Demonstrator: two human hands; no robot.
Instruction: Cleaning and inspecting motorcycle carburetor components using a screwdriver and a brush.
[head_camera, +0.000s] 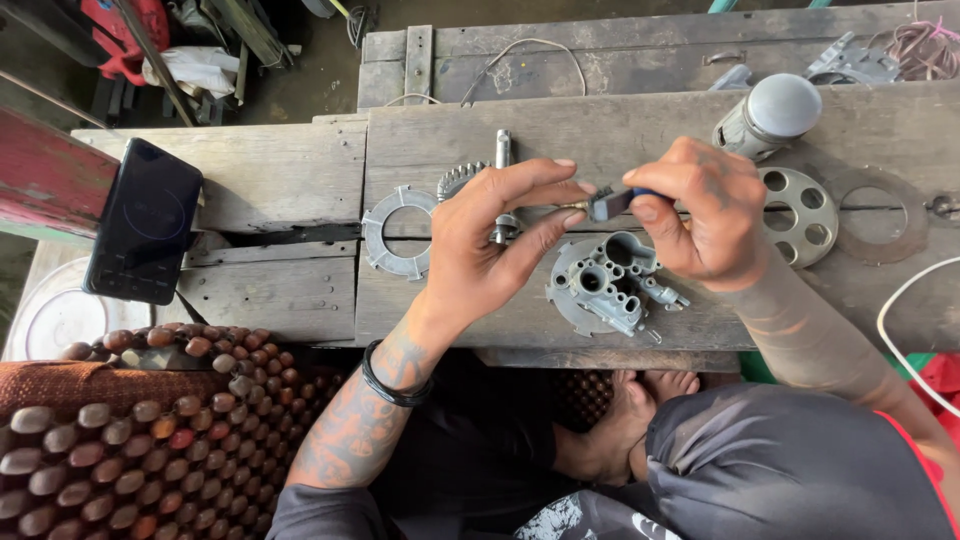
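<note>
My left hand (490, 240) pinches a small brass-coloured part (574, 207) between thumb and forefinger above the wooden workbench (300, 170). My right hand (700, 210) grips a small brush with a blue handle (612, 203), its head pressed against that part. Directly below the hands lies a grey cast metal housing (605, 285) with several bores. A toothed gear on a steel shaft (500, 150) sits partly hidden behind my left hand.
A flat grey ring plate (385, 235) lies left of the hands. A perforated round disc (805, 215), a thin gasket ring (885, 215) and a grey cylinder (770, 115) lie to the right. A black phone (145, 220) leans at the left. A wooden bead mat (120, 430) covers the lower left.
</note>
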